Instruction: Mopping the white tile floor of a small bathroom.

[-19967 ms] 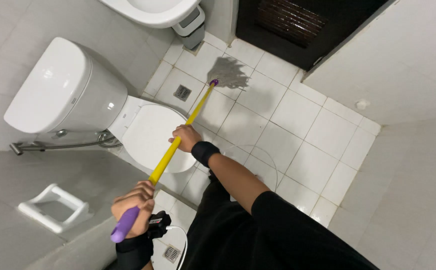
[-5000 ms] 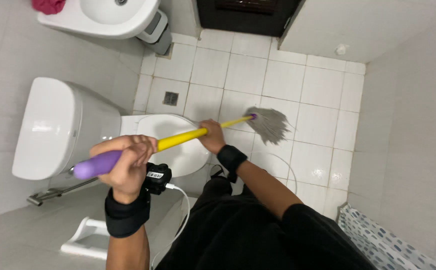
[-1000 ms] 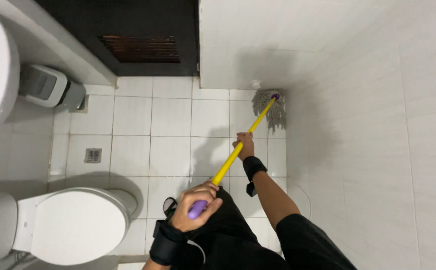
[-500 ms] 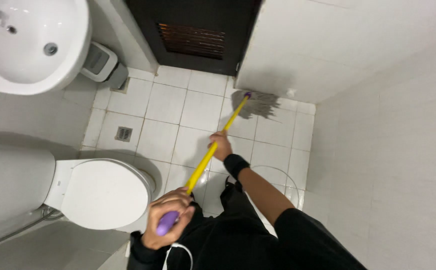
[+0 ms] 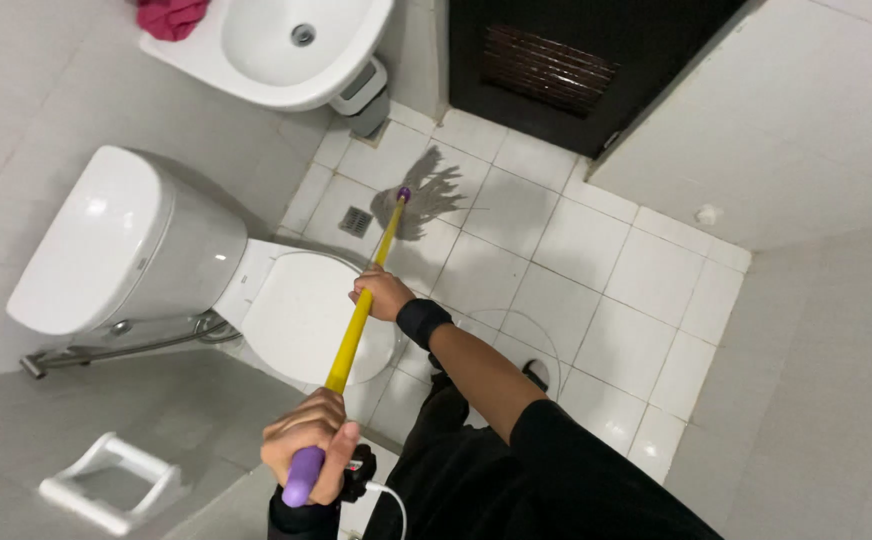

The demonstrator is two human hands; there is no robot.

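Head view: both hands, left [image 5: 308, 452] and right [image 5: 381, 293], grip the mop [image 5: 361, 320]; open tiles [image 5: 606, 290] lie beside the toilet [image 5: 301, 315].

We identify a tiled bathroom: toilet [image 5: 206, 280] at 9 o'clock, washbasin [image 5: 276, 45] at 11 o'clock, floor drain [image 5: 355, 221].

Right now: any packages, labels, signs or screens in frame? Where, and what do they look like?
None that can be made out: no package, sign or screen.
Closest thing: a tiny dark mark on the toilet, behind the closed lid; too small to tell if it is a label.
Both hands grip the mop, which is plain yellow and purple: left hand, right hand.
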